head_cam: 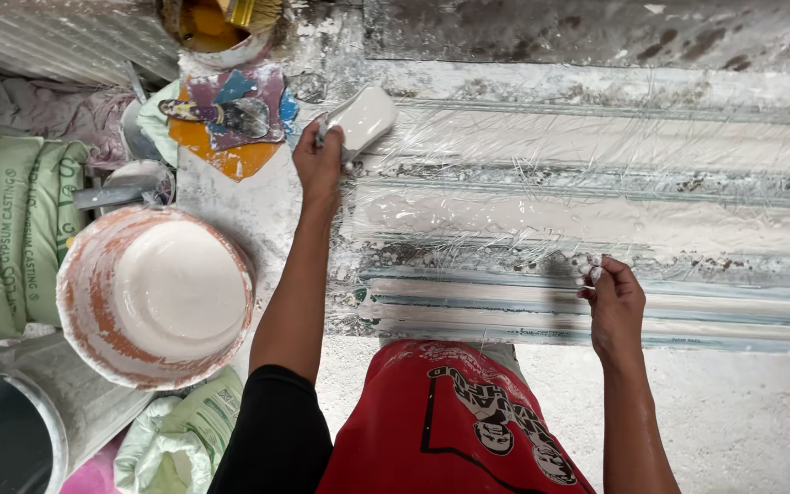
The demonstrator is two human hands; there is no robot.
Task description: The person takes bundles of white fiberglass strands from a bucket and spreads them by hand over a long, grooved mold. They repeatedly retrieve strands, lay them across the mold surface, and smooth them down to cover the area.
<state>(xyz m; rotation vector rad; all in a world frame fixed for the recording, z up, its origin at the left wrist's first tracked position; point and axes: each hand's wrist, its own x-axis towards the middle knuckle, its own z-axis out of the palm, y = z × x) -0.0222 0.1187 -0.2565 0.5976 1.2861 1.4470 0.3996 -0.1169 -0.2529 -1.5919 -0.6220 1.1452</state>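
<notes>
While our left hand [319,157] grips a white scoop [364,117] up at eleven o'clock, tipped over the plaster-coated mould [596,220], our right hand [613,297] at three o'clock pinches pale fibre strands [589,271] against the mould's near edge. At nine o'clock sits a bucket of white plaster [159,293], with green sacks [11,229] just beyond it.

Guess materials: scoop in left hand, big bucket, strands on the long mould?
Scoop: looks plastic, smooth, coated in white slurry. Bucket: probably plastic, orange under crusted white, full of wet plaster-like mix. Strands: fine pale fibres, likely glass, pressed into the wet coat.
</notes>
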